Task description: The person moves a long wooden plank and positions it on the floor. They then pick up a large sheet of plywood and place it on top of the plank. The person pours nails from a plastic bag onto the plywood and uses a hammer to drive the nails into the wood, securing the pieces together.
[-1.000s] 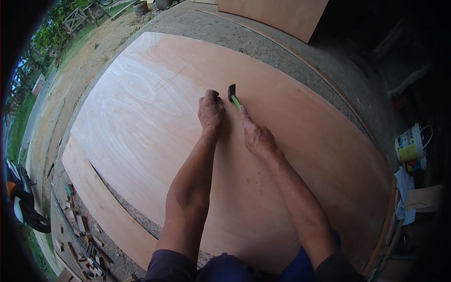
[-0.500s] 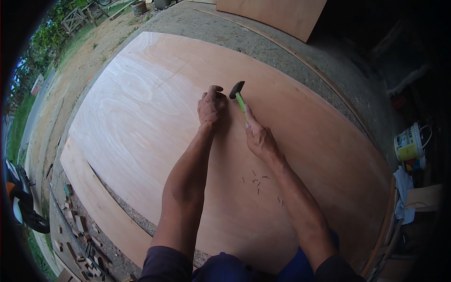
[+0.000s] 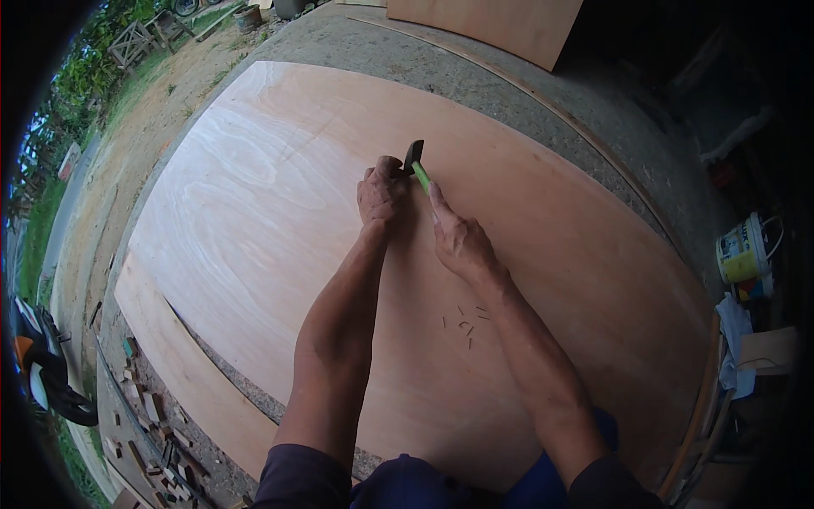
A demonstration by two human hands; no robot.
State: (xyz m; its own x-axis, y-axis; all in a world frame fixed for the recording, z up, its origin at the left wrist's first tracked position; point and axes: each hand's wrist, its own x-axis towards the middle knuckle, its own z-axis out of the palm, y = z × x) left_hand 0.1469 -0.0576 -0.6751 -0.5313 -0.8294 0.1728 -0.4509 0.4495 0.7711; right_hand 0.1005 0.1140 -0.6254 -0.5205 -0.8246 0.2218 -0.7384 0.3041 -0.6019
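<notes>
A large plywood sheet (image 3: 254,212) lies flat on the concrete floor in front of me. My right hand (image 3: 458,242) grips the green handle of a small hammer (image 3: 415,163), whose dark head is raised just above my left hand. My left hand (image 3: 381,193) rests on the sheet with its fingers pinched together; whatever they hold is too small to see. Several small nails (image 3: 465,321) lie loose on the plywood beside my right forearm.
A narrower plywood strip (image 3: 182,373) lies along the sheet's left edge. Another board (image 3: 492,25) leans at the back. A white and yellow bucket (image 3: 744,250) stands at the right by cloths. Wood offcuts (image 3: 157,441) litter the floor lower left, near an orange and black machine (image 3: 38,373).
The hammer head has moved from lying low by my left hand to raised over it. Both hands have shifted slightly along the sheet.
</notes>
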